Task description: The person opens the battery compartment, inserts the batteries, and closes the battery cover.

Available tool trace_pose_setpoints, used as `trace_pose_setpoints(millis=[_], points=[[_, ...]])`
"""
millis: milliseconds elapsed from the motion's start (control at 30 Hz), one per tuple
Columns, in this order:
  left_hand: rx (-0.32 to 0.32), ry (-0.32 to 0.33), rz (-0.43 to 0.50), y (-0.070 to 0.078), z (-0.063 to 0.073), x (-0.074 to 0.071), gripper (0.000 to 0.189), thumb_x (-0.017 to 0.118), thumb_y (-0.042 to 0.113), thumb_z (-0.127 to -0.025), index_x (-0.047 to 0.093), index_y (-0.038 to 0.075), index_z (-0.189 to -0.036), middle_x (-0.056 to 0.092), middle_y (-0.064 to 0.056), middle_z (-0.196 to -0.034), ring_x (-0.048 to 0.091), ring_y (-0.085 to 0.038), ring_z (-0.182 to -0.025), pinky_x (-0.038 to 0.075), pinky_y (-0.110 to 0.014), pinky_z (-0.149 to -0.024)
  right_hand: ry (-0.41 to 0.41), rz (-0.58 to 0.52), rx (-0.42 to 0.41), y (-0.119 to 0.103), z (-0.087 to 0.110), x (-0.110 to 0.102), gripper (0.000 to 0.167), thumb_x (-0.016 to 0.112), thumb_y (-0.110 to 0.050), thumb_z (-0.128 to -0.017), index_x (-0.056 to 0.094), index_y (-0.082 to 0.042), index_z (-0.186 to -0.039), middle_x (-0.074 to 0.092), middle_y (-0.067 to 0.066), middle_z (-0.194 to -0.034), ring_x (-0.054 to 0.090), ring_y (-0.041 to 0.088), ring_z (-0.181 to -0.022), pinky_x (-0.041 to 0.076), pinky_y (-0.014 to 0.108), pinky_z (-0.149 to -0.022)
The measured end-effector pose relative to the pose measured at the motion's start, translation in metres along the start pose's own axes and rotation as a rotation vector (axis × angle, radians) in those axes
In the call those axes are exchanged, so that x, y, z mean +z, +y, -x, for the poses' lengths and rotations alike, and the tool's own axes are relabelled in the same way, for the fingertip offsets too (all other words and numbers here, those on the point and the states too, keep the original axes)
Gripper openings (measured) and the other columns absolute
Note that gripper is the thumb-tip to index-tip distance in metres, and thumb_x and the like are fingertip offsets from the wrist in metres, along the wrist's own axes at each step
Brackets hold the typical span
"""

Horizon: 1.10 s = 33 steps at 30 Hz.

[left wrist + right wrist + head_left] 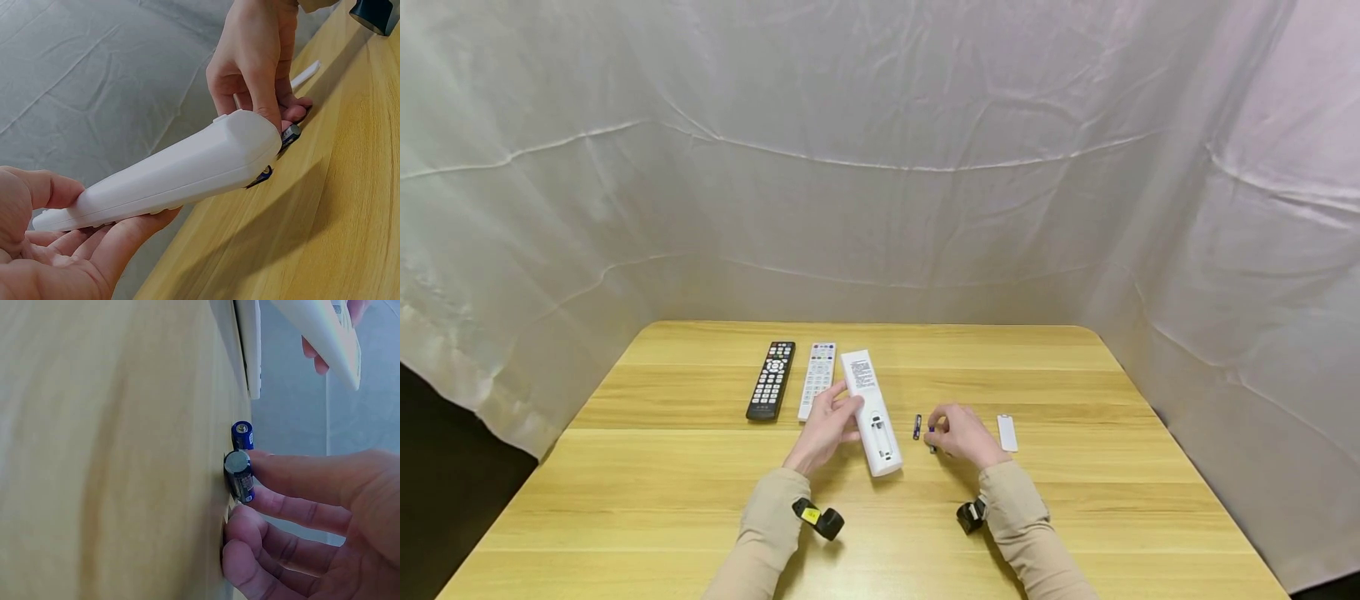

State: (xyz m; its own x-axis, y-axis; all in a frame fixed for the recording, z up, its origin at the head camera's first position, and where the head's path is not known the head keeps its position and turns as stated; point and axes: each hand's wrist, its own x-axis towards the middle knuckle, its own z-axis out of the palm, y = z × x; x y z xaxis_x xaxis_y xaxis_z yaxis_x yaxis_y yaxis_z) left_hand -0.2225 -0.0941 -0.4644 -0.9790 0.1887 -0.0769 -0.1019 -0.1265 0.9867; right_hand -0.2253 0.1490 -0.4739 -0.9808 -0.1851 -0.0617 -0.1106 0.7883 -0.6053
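My left hand (824,423) grips a white remote control (867,398) along its sides, thumb on top and fingers underneath. The remote lies back side up in that grip, raised over the table, and its bare battery compartment (882,438) faces upward. To the right, my right hand (964,432) pinches a small blue and dark battery (239,475) between thumb and fingers, low at the tabletop. A second battery (917,427) lies just left of those fingers. Beyond the right hand rests a white battery cover (1007,433).
A black remote (771,381) and another white remote (820,371) lie buttons up on the wooden table (625,492), left of the held one. A pale cloth (880,208) hangs behind the table and along its sides.
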Motion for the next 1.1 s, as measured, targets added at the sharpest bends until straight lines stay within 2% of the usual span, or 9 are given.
trace_pose_setpoints(millis=[400, 800, 967, 1100], points=[[-0.001, 0.002, 0.002, -0.0001, 0.0008, -0.0001, 0.052, 0.048, 0.006, -0.101, 0.037, 0.001, -0.152, 0.064, -0.033, -0.126, 0.075, -0.026, -0.095, 0.064, -0.025, -0.063, 0.005, -0.014, 0.005, 0.0005, 0.0028, -0.0006, 0.015, 0.076, -0.008, -0.086, 0.070, -0.004, -0.099, 0.066, 0.006, -0.081, 0.057, 0.016, -0.069, 0.048, 0.026, -0.061], [-0.007, 0.005, 0.006, 0.0030, 0.0009, 0.0000, 0.054, 0.049, 0.007, -0.101, 0.036, 0.003, -0.153, 0.065, -0.033, -0.126, 0.075, -0.026, -0.094, 0.064, -0.026, -0.063, 0.006, 0.013, 0.022, -0.0008, 0.0016, -0.0019, 0.012, 0.072, -0.005, -0.085, 0.068, -0.007, -0.097, 0.067, 0.006, -0.082, 0.059, 0.017, -0.071, 0.049, 0.027, -0.062], [-0.004, 0.001, 0.012, 0.0037, 0.0011, 0.0001, 0.054, 0.048, 0.006, -0.101, 0.036, 0.002, -0.153, 0.064, -0.033, -0.127, 0.075, -0.026, -0.095, 0.065, -0.029, -0.066, 0.006, 0.011, 0.034, -0.0015, 0.0022, -0.0032, 0.014, 0.071, -0.005, -0.085, 0.068, -0.007, -0.098, 0.067, 0.007, -0.085, 0.060, 0.018, -0.074, 0.051, 0.028, -0.063], [-0.009, -0.001, 0.024, 0.0037, 0.0013, 0.0004, 0.054, 0.047, 0.006, -0.102, 0.035, 0.003, -0.154, 0.063, -0.033, -0.128, 0.074, -0.027, -0.096, 0.066, -0.032, -0.070, 0.004, -0.033, 0.057, -0.0017, 0.0026, -0.0031, 0.017, 0.070, -0.004, -0.085, 0.069, -0.005, -0.101, 0.067, 0.009, -0.087, 0.061, 0.018, -0.072, 0.053, 0.028, -0.061]])
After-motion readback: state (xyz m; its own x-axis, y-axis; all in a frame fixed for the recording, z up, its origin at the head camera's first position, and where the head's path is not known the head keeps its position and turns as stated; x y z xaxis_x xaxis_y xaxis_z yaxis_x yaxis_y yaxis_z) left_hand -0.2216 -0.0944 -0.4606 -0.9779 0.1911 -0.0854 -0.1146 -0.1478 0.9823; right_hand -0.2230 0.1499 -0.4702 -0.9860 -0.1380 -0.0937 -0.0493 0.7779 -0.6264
